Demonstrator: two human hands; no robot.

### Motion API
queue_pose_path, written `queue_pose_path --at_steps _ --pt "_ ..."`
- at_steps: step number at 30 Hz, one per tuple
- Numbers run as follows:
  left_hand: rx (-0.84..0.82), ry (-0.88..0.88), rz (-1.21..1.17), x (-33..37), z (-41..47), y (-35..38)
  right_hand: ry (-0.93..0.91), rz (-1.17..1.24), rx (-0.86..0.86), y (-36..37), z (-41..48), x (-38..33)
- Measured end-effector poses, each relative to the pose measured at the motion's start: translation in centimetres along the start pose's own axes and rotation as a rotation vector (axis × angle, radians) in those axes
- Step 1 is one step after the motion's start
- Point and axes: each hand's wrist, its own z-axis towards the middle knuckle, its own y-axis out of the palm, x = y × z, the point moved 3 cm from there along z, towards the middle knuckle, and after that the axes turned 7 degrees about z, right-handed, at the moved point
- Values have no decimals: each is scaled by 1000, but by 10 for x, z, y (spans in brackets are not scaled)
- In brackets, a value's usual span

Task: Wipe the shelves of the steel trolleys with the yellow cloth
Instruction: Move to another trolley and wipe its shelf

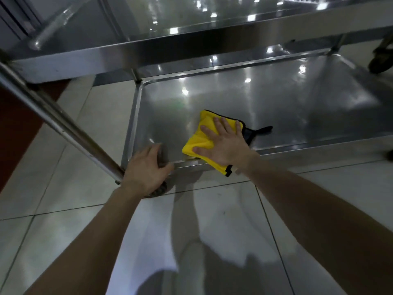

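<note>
Bottom shelf [276, 99]: right hand [223, 147] flat on yellow cloth [197, 141] over near rim, left hand [144, 169] curled round corner.

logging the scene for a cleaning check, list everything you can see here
yellow cloth: one, yellow with black trim, folded on the lower shelf's near edge, one corner hanging over the rim
lower shelf: one, steel, bottom of the trolley
upper shelf: one, steel, above it
post: one, steel, slanting at left
caster: one, dark, under the near left corner, mostly hidden
second caster: one, dark, far right, beyond the trolley
floor: pale tiles, red-brown strip at left
left hand: one, grips the lower shelf's near left corner
right hand: one, flat on the yellow cloth, fingers spread
</note>
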Motion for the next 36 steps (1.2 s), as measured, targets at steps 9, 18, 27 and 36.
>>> queue_pose_path --at_steps 9,18,27,36 --pt "-226 83 51 55 41 -18 168 -21 39 -53 -2 124" --pt "-207 111 138 61 46 -11 301 -45 47 -78 93 139" --pt "-194 111 145 61 44 -10 -50 -81 -80 -33 174 -16" --pt "-227 103 88 69 43 -14 -156 -79 -102 -38 44 35"
